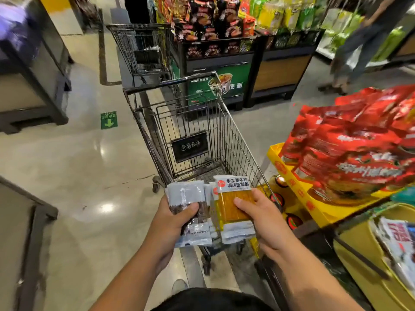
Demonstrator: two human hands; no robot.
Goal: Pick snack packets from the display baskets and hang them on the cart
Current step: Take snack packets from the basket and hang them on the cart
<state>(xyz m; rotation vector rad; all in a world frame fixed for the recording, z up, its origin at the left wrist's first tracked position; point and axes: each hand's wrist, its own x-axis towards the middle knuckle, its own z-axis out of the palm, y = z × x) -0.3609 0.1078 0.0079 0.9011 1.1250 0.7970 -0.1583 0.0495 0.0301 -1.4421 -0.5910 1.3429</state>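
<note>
My left hand (173,223) grips a stack of grey and brown snack packets (186,198). My right hand (262,217) holds a yellow packet with a white label (232,198), thumb on its face, on top of other white packets. Both hands hover over the near end of the empty wire shopping cart (233,135), which stands straight ahead with its black handle bar (168,83) at the far end.
A yellow display basket (289,176) of red snack bags (350,151) stands right of the cart. A gold bin (363,248) with packets sits at lower right. A second cart (143,48) and noodle displays (213,19) stand beyond. A person walks at top right.
</note>
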